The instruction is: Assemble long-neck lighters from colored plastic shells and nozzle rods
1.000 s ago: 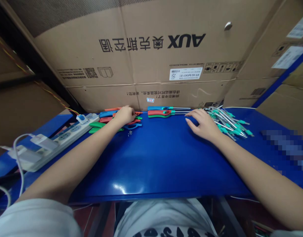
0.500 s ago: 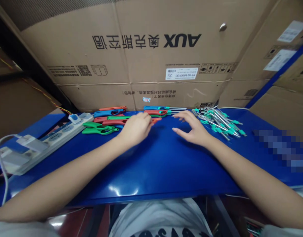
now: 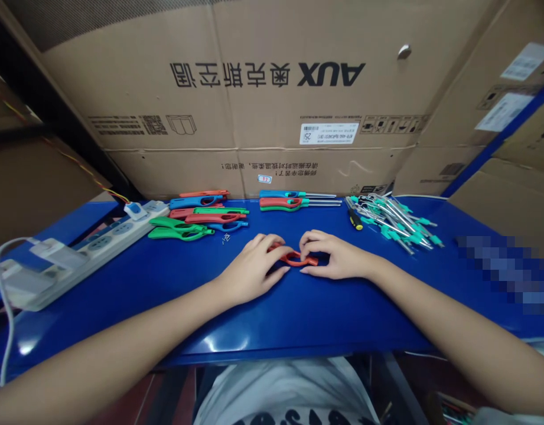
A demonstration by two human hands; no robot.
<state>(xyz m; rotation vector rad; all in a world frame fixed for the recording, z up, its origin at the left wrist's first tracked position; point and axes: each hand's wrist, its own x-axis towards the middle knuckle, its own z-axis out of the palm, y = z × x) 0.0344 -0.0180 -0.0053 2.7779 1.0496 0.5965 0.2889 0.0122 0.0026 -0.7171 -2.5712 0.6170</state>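
An orange lighter handle (image 3: 313,261) lies low over the middle of the blue table, between my hands. My left hand (image 3: 254,268) is closed around its rear part, hiding most of it. At the front, by the trigger loop, the fingers of my right hand (image 3: 334,255) close on it. Beyond my left hand lie several loose handles, among them a green handle (image 3: 181,229) and a red handle (image 3: 209,218). Two lighters with metal tubes, a blue lighter (image 3: 280,193) and a red and green lighter (image 3: 280,204), rest at the back.
To the right is a heap of metal tubes with green ends (image 3: 396,221), with a black and yellow screwdriver (image 3: 355,219) beside it. A white power strip (image 3: 116,236) runs along the left. Tiny metal parts (image 3: 226,238) lie near the handles. A cardboard wall (image 3: 254,130) closes the back.
My left hand has brought the orange handle from the row at the back toward me. My right hand has moved in and down, and its fingers have closed on the front end.
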